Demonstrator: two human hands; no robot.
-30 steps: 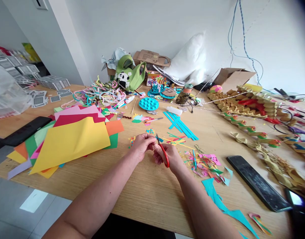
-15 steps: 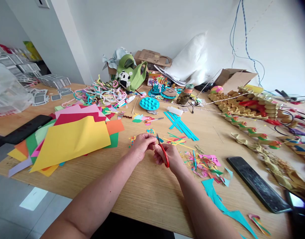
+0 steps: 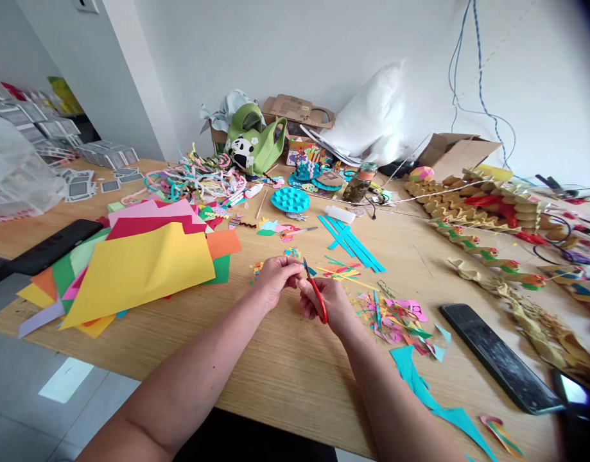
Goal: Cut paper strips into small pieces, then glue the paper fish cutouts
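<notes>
My right hand (image 3: 326,298) grips a pair of scissors (image 3: 318,300) with red handles, the blades pointing up and away from me. Close beside it, my left hand (image 3: 278,277) is pinched near the blade tips; whatever its fingers hold is too small or hidden to name. Just beyond the hands lie small confetti-like paper bits (image 3: 291,253) and thin coloured paper strips (image 3: 341,269). To the right of my right hand is a heap of paper scraps (image 3: 395,321).
A stack of coloured paper (image 3: 145,273) lies on the left. Blue strips (image 3: 352,244), a craft knife (image 3: 302,231) and a blue bumpy disc (image 3: 289,200) sit farther back. A phone (image 3: 499,356) and blue offcuts (image 3: 422,385) are on the right, egg-carton pieces (image 3: 482,250) behind.
The view has shifted very slightly. Both hands and the scissors stay in nearly the same place and pose.
</notes>
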